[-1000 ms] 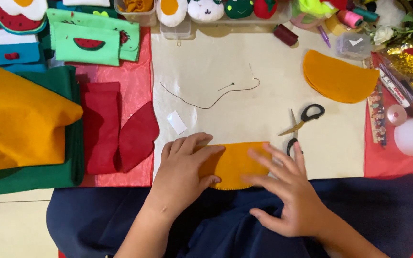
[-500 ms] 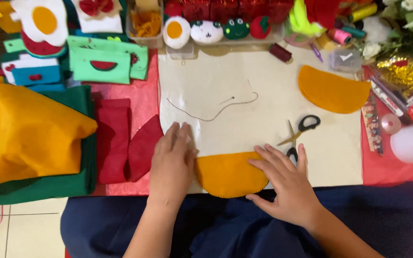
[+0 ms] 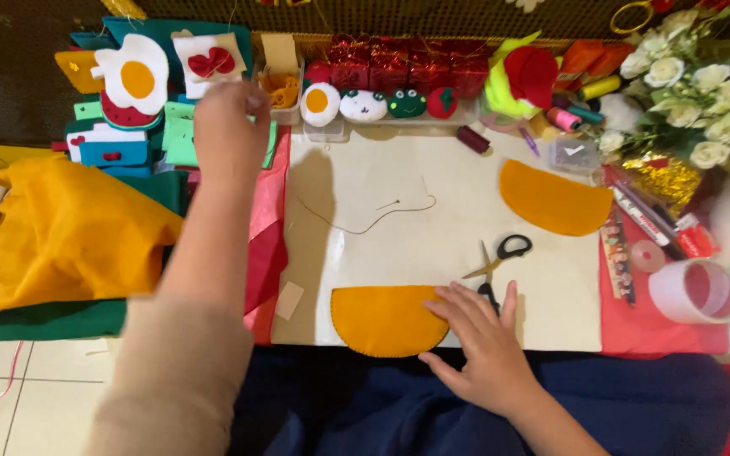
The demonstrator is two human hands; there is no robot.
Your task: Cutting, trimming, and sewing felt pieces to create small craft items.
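my right hand (image 3: 485, 342) lies flat and open, fingers spread, its fingertips touching the right edge of the orange felt half-circle (image 3: 386, 319) at the near edge of the cream work sheet (image 3: 365, 186). the felt piece is a flat-topped semicircle with a line of stitching along its curved rim. my left hand (image 3: 228, 135) is stretched far forward over the green felt pieces (image 3: 177, 135); its fingers are curled with the tips pinched together, though i cannot tell whether they hold anything. just above my right hand lie black-handled scissors (image 3: 498, 257), blades apart. a second orange felt half-circle (image 3: 552, 198) sits at the sheet's far right corner, and a loose thread (image 3: 373, 221) curls across the middle. to my left is a heap of orange-yellow fabric (image 3: 61, 236) on green cloth, beside red felt. along the far edge stand shiny red foil gift boxes (image 3: 399, 72), a fried-egg felt shape (image 3: 133, 76) and small round felt faces (image 3: 382, 105). white flowers (image 3: 703, 93) and a clear tape roll (image 3: 693, 291) sit to the right.
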